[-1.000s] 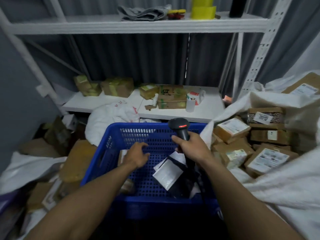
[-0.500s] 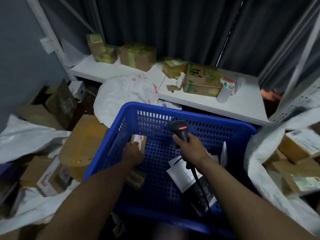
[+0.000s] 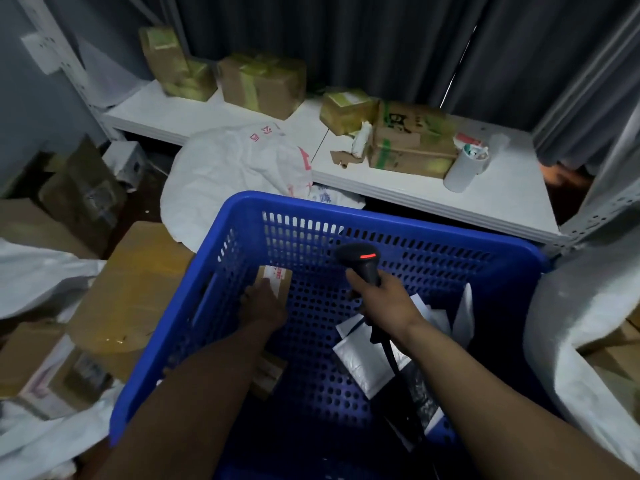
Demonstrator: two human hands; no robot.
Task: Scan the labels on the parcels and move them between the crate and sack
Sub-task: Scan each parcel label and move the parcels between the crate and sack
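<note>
A blue perforated crate (image 3: pixel 398 223) fills the middle of the view. Inside it, at the left wall, my left hand (image 3: pixel 263 304) grips a small brown cardboard parcel (image 3: pixel 280 277) with a white label on top. My right hand (image 3: pixel 384 299) grips a black barcode scanner (image 3: pixel 360 263) whose red light is lit; its cable runs down into the crate. A white padded mailer (image 3: pixel 360 358) and a dark bag lie on the crate floor under my right arm. Another small brown parcel (image 3: pixel 268 372) lies beneath my left forearm. The white sack (image 3: pixel 571 317) stands at the right.
A low white shelf (image 3: pixel 415 181) behind the crate carries taped cardboard boxes (image 3: pixel 263 81) and a white cup (image 3: pixel 462 168). A crumpled white sack (image 3: pixel 235 168) lies between shelf and crate. Brown boxes (image 3: pixel 138 289) and white plastic crowd the floor at the left.
My head turned left and down, so the sack of parcels slid almost out of view. My left hand dropped to the crate's left wall and took hold of the small brown parcel.
</note>
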